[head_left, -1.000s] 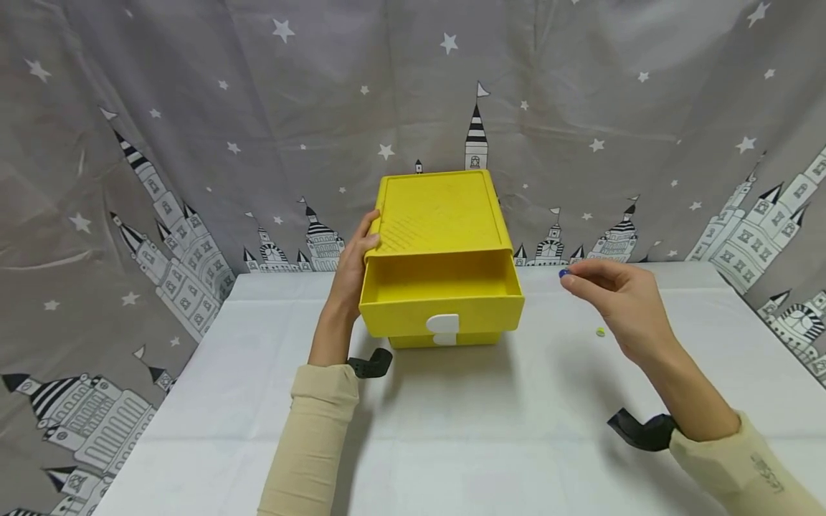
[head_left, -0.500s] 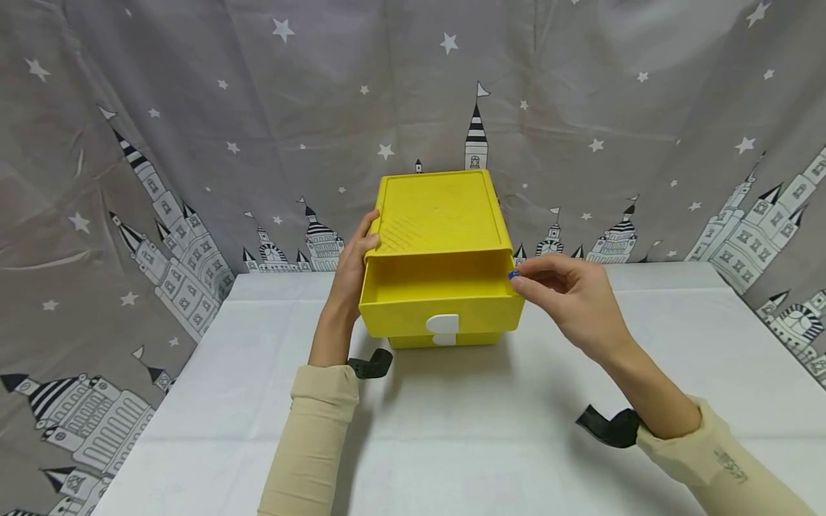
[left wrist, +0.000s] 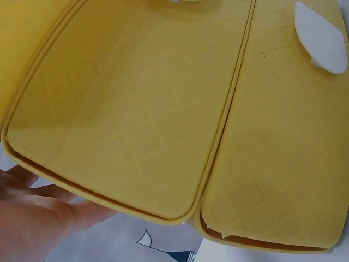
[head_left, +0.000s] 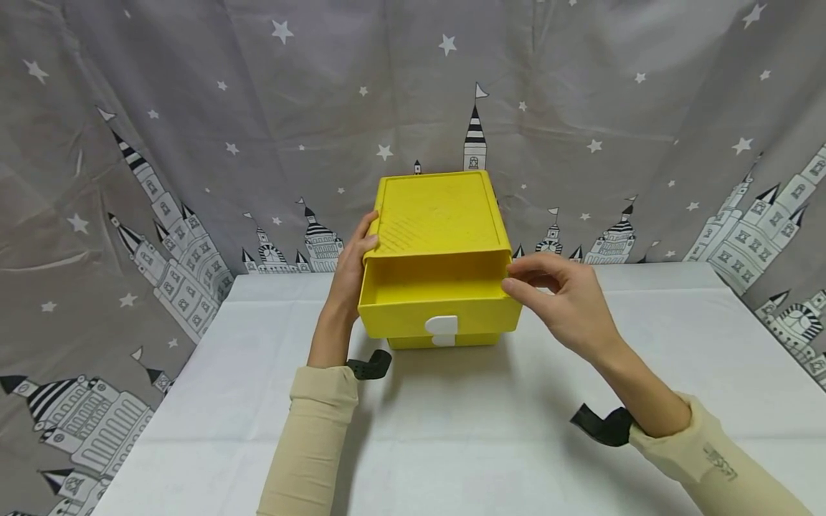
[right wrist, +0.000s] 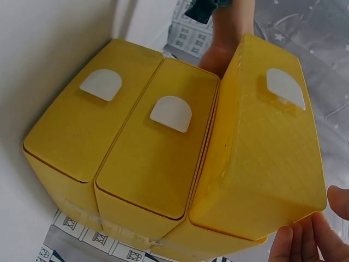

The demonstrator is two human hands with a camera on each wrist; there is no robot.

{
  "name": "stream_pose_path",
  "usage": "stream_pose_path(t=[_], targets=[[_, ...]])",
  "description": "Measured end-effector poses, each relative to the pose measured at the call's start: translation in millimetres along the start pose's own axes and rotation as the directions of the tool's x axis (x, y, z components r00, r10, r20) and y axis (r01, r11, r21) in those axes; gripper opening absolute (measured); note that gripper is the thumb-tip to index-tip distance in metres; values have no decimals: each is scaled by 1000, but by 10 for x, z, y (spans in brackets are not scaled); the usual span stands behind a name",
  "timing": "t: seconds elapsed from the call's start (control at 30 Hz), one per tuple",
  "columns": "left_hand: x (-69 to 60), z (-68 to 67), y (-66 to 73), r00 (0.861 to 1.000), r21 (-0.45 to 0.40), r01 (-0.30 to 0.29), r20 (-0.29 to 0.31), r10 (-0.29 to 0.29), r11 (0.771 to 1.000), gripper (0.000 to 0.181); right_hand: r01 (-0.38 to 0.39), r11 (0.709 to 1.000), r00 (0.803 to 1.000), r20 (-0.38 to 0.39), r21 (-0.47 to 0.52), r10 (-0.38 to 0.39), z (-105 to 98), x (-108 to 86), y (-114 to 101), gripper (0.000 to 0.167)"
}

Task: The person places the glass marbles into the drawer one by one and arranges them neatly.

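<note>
A yellow drawer unit (head_left: 439, 211) with white handles stands at the back of the table. Its top drawer (head_left: 442, 315) is pulled out, and its visible inside is bare. My left hand (head_left: 348, 276) rests against the unit's left side; in the left wrist view its fingers (left wrist: 52, 210) lie along the edge. At the drawer's right rim is my right hand (head_left: 571, 301), thumb and fingertips apart at the opening. In the right wrist view that hand (right wrist: 311, 234) is beside the drawer's corner. No blue piece shows between its fingers.
A white cloth covers the table (head_left: 464, 444). Close behind the unit hangs a grey curtain (head_left: 310, 107) with stars and castles. Lower drawers (right wrist: 147, 142) of the unit are closed. Black straps (head_left: 371, 364) sit at both wrists.
My right hand has moved left to the drawer with a small blue piece, which is now out of sight. A small green piece on the table is now hidden. The left hand stayed put.
</note>
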State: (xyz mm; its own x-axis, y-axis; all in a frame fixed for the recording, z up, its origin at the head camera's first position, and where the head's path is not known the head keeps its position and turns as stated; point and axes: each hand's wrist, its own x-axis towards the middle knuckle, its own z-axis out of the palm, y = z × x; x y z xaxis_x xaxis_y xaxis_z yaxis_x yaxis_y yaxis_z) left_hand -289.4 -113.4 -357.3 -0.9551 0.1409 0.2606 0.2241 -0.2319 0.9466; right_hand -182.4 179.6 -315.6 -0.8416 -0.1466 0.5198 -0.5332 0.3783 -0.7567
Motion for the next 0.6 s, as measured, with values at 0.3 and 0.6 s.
stream_pose_path(t=[0.3,0.6], targets=[[9,-4,-22,1000,-14,-15,11,16,1000,61,-36,998,999,-19,-44,35,-111,-41,23,17],[3,1,-15,1000,-5,-18,9,18,1000,61,-56,998,998,-16,-37,55,-179,-95,78,19]])
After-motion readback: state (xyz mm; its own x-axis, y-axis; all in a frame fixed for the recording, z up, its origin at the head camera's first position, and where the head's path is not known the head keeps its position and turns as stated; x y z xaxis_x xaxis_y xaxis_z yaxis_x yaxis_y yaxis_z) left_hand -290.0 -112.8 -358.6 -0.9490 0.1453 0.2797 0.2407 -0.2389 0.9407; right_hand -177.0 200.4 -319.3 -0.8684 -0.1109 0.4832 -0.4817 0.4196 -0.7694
